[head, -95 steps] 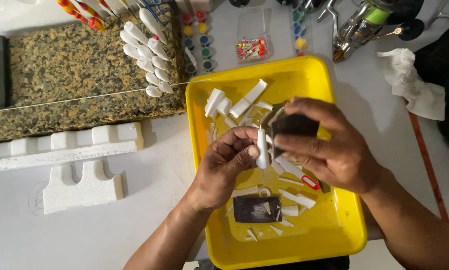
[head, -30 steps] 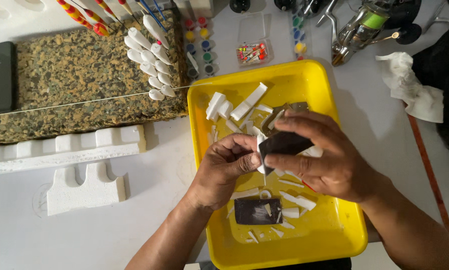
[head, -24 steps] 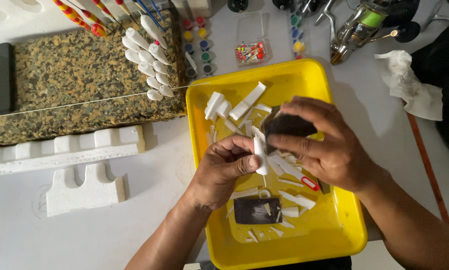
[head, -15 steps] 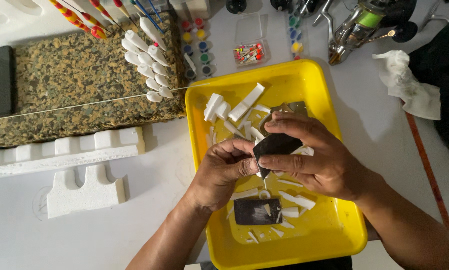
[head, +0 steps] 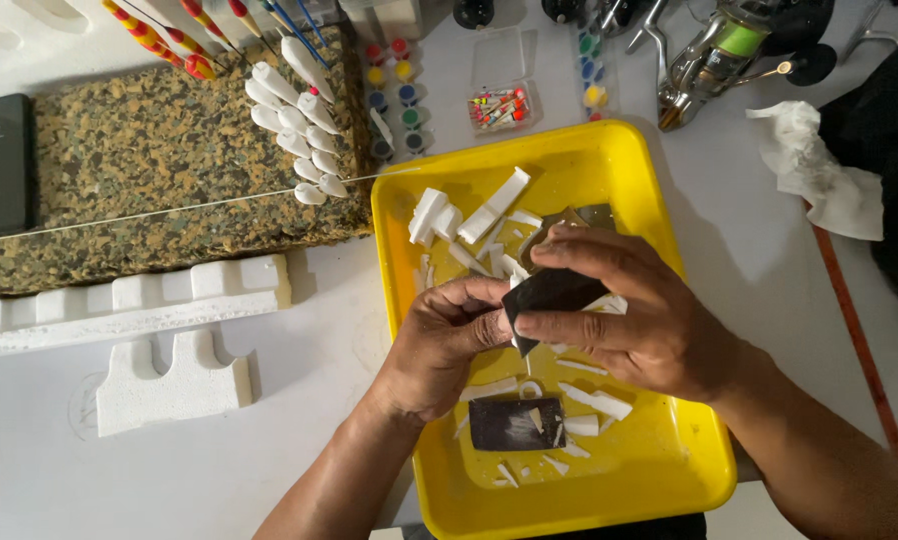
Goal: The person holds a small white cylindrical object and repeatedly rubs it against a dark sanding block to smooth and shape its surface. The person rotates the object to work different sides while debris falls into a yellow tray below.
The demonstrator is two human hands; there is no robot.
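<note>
Over the yellow tray (head: 659, 200), the right hand (head: 639, 320) pinches a dark sheet of sandpaper (head: 549, 292), its grip closed around it. The left hand (head: 444, 345) closes its grip on something under the sheet, too hidden to tell. White foam scraps (head: 479, 215) and another dark sheet (head: 514, 423) lie in the tray on the desk (head: 309, 340).

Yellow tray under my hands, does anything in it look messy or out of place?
The yellow tray is littered with white foam offcuts and small chips, some lying on a dark sandpaper sheet. A crumpled tissue lies on the table.
</note>
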